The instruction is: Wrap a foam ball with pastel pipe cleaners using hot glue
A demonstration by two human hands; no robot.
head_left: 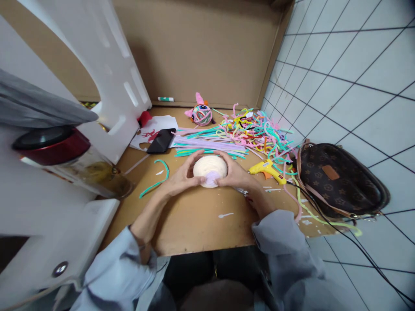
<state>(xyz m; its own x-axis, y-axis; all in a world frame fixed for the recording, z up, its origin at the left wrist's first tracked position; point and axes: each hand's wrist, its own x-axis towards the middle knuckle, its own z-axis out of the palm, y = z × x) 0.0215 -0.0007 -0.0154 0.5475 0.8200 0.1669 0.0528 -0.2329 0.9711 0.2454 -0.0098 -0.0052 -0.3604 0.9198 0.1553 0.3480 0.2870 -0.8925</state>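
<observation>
A rounded cream-white object (210, 165) with a pale purple patch on its near side is held above the brown table (194, 224). My left hand (184, 175) grips it from the left, thumb on the near side by the patch. From the right, my right hand (235, 172) wraps round it, its thumb also beside the patch. Just behind the hands lie straight purple and teal fuzzy stems (207, 143). A curved teal stem (167, 172) is left of my left hand, and a yellow glue gun (267, 169) lies right of my right hand.
Behind are a black phone (161, 141), a pink-eared ball figure (201, 114), a green-and-white marker (165, 99) and a tangle of coloured stems (256, 131). A brown patterned bag (343, 177) sits at right, with black cable beside it. A red-lidded jar (74, 160) stands left.
</observation>
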